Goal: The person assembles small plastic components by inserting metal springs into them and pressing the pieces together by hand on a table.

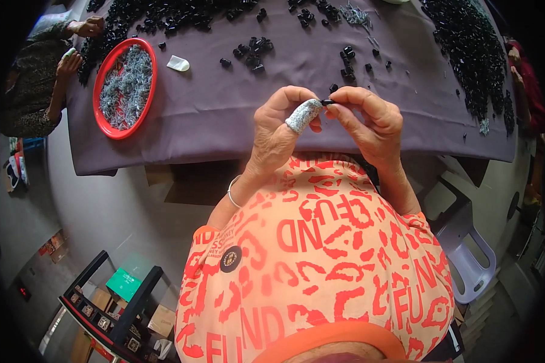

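Just over the table's near edge, my left hand (275, 121) and my right hand (372, 121) meet fingertip to fingertip. Between them is a small black plastic part (327, 102), pinched from both sides; its exact shape is mostly covered by fingers. A speckled grey-white finger cover (304, 116) wraps my left thumb. Just beyond the fingertips lies another black part (333, 88) on the purple tablecloth (212, 115). Farther off sit a loose cluster of black parts (252, 53) and a few more black parts (347, 63) to its right.
A red round tray (154, 85) of thin silvery pins (127, 91) stands at left, beside a white finger cover (178, 63). Black parts are heaped along the far edge and right side (472, 60). Other people's hands (88, 27) work at left. A grey plastic chair (466, 254) stands right.
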The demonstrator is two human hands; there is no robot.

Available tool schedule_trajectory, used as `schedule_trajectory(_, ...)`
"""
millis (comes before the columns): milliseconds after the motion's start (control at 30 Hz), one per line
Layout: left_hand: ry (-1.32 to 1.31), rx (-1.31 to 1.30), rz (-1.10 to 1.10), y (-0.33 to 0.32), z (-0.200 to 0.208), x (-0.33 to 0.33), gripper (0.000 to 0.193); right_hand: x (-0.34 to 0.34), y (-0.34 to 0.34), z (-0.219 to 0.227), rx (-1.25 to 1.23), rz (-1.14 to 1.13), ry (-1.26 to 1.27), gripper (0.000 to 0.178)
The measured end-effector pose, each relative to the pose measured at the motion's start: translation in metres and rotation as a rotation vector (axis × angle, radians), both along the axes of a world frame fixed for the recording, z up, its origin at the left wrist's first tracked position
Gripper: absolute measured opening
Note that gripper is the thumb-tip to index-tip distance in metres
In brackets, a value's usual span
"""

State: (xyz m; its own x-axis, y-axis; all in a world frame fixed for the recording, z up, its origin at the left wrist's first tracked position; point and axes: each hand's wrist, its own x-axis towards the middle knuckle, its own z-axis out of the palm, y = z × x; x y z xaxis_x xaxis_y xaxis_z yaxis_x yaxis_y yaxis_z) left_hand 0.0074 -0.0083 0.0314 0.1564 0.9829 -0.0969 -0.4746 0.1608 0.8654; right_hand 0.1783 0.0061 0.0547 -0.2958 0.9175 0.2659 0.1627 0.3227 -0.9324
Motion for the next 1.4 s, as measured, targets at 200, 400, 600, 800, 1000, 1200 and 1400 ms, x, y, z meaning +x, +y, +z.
schedule_trajectory(200,0.059,0.042,0.023,-0.001,-0.003,-0.001,0.017,-0.001,0.0,-0.002,0.031,0.009,-0.004,0.016)
schedule_trajectory(400,0.17,0.093,0.025,-0.001,-0.005,-0.003,0.013,-0.001,0.0,-0.008,0.016,-0.004,-0.017,0.016)
schedule_trajectory(600,0.252,0.067,0.022,0.001,-0.007,-0.009,0.011,0.0,0.003,-0.016,0.07,0.028,-0.067,0.016)
schedule_trajectory(800,0.307,0.117,0.001,0.003,-0.008,-0.01,0.008,0.0,0.006,-0.022,0.056,0.032,-0.062,0.016)
schedule_trajectory(1000,0.24,0.023,0.088,-0.002,-0.014,-0.001,0.01,-0.004,0.005,-0.025,0.063,-0.003,-0.086,0.016)
schedule_trajectory(1200,0.282,-0.018,0.086,0.005,-0.023,-0.001,0.013,-0.009,0.01,-0.037,0.02,-0.05,-0.147,0.015)
schedule_trajectory(1400,0.373,0.086,0.062,0.008,-0.026,-0.002,0.015,-0.001,0.017,-0.036,0.095,-0.025,-0.198,0.015)
